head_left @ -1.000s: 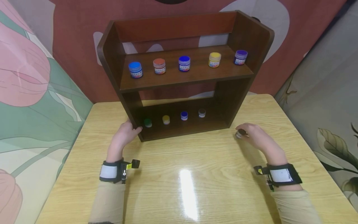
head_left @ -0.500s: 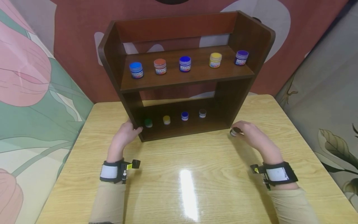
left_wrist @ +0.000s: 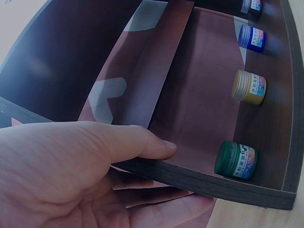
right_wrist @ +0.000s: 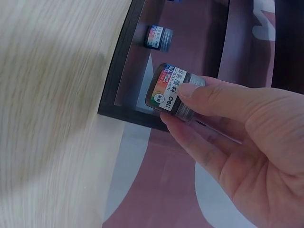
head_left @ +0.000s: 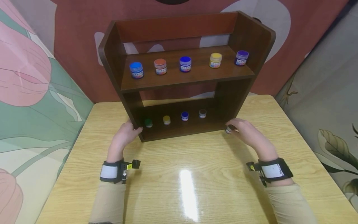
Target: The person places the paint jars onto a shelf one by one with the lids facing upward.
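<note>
My right hand [head_left: 249, 133] pinches a small dark-lidded paint jar [right_wrist: 166, 90] between thumb and fingers at the front right corner of the dark brown shelf [head_left: 187, 81]. The jar's label faces the right wrist camera. My left hand [head_left: 126, 135] grips the shelf's left side panel low down, with the thumb [left_wrist: 152, 145] inside and the fingers behind the panel. On the lower shelf stand a green jar [left_wrist: 236, 160], a yellow jar [left_wrist: 249, 87], a blue jar [head_left: 185, 116] and a dark jar [right_wrist: 159, 38], spaced in a row.
Along the upper shelf stand a light blue jar [head_left: 136, 70], a red jar [head_left: 160, 67], a blue jar [head_left: 185, 64], a yellow jar [head_left: 215, 60] and a purple jar [head_left: 241, 58]. The shelf stands on a wooden table [head_left: 156, 174] before patterned cloth [head_left: 72, 56].
My right hand has moved left with the dark-lidded jar, from the table right of the shelf to its front right corner. My left hand has stayed on the side panel.
</note>
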Available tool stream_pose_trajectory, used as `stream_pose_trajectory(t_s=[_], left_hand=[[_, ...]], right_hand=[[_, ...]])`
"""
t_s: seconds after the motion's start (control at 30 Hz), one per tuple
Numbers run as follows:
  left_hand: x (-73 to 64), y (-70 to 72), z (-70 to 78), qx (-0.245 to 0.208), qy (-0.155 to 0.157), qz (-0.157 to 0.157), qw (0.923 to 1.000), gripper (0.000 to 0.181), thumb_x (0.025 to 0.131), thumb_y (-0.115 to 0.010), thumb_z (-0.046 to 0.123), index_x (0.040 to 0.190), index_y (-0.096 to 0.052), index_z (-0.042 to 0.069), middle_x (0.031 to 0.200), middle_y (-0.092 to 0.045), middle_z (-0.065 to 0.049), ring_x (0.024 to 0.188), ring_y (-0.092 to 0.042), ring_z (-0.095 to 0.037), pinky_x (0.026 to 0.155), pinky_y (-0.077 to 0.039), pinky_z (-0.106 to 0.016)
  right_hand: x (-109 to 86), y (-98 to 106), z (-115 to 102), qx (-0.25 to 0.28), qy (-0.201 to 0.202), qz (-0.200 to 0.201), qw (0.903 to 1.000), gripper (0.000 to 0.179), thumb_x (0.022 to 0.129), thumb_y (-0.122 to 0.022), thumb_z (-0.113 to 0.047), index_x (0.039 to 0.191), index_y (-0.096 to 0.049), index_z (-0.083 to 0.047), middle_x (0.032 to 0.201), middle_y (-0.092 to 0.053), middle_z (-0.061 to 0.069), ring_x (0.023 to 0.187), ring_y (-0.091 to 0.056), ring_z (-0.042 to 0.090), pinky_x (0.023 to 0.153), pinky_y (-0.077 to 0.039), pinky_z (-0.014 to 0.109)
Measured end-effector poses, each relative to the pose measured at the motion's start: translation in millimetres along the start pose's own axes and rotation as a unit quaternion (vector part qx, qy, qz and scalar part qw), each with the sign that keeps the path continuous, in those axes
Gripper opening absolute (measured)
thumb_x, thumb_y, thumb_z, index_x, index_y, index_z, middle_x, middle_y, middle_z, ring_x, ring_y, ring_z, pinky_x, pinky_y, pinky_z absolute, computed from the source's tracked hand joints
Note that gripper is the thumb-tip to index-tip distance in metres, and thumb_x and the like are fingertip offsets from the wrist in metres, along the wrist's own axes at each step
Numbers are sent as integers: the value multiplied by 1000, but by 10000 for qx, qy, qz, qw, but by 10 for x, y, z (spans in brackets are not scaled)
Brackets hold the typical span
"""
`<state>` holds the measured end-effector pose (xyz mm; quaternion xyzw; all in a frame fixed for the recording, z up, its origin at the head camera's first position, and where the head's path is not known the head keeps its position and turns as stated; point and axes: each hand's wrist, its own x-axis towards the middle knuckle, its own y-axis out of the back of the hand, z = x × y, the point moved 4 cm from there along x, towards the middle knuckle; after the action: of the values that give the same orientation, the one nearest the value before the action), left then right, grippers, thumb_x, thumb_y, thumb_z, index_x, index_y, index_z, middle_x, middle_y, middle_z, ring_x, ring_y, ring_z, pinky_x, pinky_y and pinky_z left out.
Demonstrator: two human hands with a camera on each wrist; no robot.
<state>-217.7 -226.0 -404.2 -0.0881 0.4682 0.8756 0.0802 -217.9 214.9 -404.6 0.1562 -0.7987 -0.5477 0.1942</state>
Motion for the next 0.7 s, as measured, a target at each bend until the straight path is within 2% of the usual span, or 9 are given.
stream_pose_trajectory(t_s=[0.3,0.53,0.7], left_hand=[[5,-8,-3,-72,-18,14,10000,73,101,-53,27,153,-18,-11,142,-49,-37,111,-58,-36,95,-53,-51],[3,-13,8,-42,-83,68,9999,73,101,-53,28,152,-19,-11,140,-50,-38,111,-60,-37,95,-53,-52],[1,-20,7,-95,-70,45,9999,72,101,-52,27,153,-20,-10,142,-48,-37,117,-60,-40,99,-52,-55]], right_hand=[[126,-5,-62,-19,-39,-92,9999,30,87,-70,6,116,-66,7,115,-69,24,107,-67,39,94,-55,54],[197,10,-101,-112,115,12,9999,29,86,-69,9,115,-66,7,114,-69,25,105,-67,40,92,-56,52],[248,3,-110,-142,100,37,9998,28,87,-67,9,115,-66,7,115,-69,25,108,-66,40,94,-55,52]])
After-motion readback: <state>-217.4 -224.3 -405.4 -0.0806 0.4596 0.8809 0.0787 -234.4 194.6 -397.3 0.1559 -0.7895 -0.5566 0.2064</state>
